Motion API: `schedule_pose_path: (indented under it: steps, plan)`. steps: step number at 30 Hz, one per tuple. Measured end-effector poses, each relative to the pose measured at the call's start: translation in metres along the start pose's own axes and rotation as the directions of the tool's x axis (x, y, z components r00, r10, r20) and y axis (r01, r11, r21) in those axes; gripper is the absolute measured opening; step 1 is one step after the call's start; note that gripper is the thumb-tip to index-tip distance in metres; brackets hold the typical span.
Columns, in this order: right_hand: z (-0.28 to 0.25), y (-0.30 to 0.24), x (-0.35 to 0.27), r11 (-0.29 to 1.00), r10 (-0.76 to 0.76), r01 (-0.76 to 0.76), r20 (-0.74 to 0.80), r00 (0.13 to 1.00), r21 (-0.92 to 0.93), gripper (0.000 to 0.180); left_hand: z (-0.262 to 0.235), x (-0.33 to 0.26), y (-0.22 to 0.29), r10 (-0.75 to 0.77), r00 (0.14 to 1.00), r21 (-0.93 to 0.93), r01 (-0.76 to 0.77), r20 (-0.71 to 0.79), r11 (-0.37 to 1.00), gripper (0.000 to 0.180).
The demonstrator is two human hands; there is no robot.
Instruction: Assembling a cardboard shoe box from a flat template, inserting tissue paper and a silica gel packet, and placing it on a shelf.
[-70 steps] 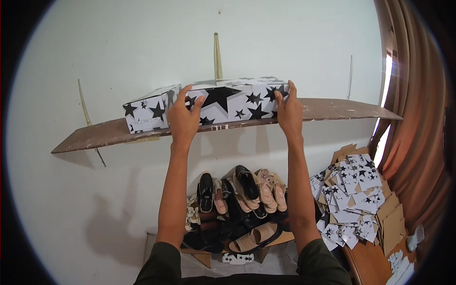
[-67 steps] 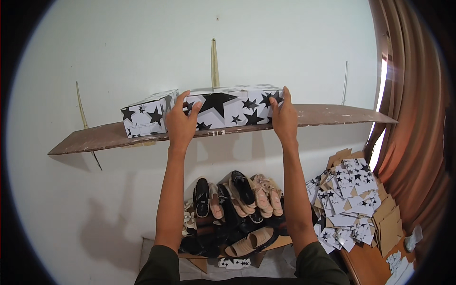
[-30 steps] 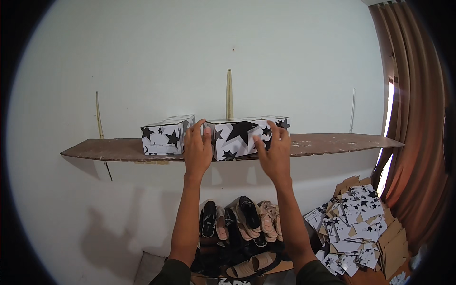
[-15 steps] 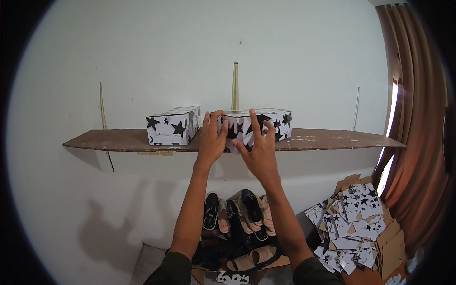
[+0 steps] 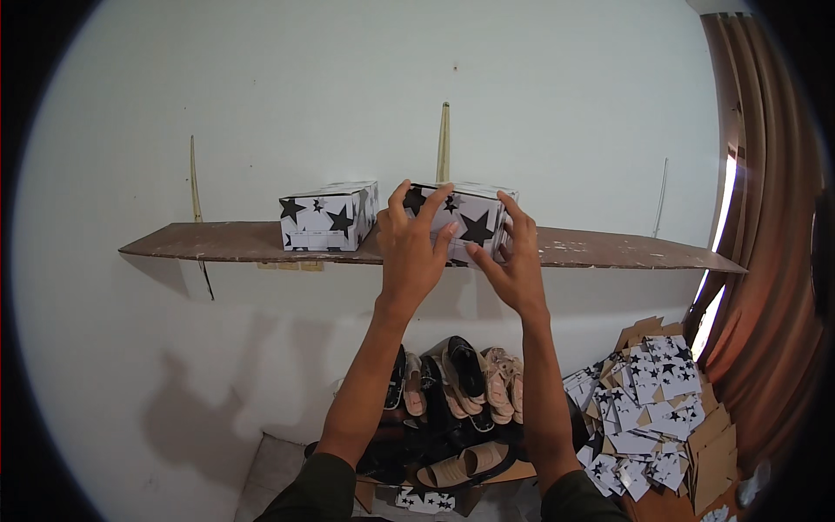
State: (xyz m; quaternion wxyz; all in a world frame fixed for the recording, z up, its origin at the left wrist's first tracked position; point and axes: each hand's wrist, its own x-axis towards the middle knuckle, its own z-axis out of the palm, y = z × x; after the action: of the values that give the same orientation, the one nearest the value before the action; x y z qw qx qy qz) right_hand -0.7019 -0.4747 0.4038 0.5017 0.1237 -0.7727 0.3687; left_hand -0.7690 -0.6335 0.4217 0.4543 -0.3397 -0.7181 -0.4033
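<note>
A white shoebox (image 5: 474, 213) with black and grey stars rests on the brown wall shelf (image 5: 626, 249), its front end turned towards me. My left hand (image 5: 412, 265) has its fingertips over the upper left of that front end, with the thumb against its face. On the box's right front edge are the fingers of my right hand (image 5: 519, 274), its thumb low on the front. Together both hands grip the box between them. Just to its left stands a second star-patterned shoebox (image 5: 315, 224), untouched, with a small gap between the two.
Below the shelf, several shoes and sandals (image 5: 465, 370) lie heaped on a low table. Flat star-printed cardboard pieces (image 5: 665, 374) are piled at the lower right, beside a brown curtain (image 5: 765, 261). A thin pale bracket (image 5: 444, 143) rises up the wall behind the held box.
The held shoebox has swung from an angled position, corner towards me, to one with its front end facing me. My right hand has shifted to its right edge. The view has shifted slightly.
</note>
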Motion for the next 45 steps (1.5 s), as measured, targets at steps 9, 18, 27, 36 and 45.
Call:
schedule_pose_path:
  steps: [9, 18, 27, 36, 45]
  plan:
    - [0.018, 0.007, 0.016, 0.932, -0.01, -0.034, 0.118, 0.993, 0.36, 0.082, -0.038, 0.003, -0.007, 0.057, 0.997, 0.141, -0.05, -0.048, 0.989, 0.047]
    - [0.048, 0.024, 0.015, 0.936, 0.026, -0.103, 0.225, 0.974, 0.337, 0.083, -0.037, -0.012, -0.037, -0.021, 1.0, 0.15, 0.02, -0.001, 0.989, 0.05]
    - [0.056, -0.001, 0.008, 0.988, 0.008, 0.013, 0.136, 0.991, -0.151, 0.085, -0.013, -0.044, -0.05, 0.106, 0.993, 0.205, -0.094, -0.049, 0.974, 0.061]
    - [0.078, 0.005, 0.009, 0.926, -0.014, 0.049, 0.095, 0.995, -0.374, 0.066, -0.002, -0.04, -0.064, 0.092, 0.994, 0.249, -0.103, 0.053, 0.963, 0.06]
    - [0.1, 0.015, 0.013, 0.816, -0.063, 0.061, 0.017, 0.998, -0.575, 0.067, 0.0, -0.039, -0.08, 0.103, 0.982, 0.343, -0.152, 0.158, 0.927, 0.052]
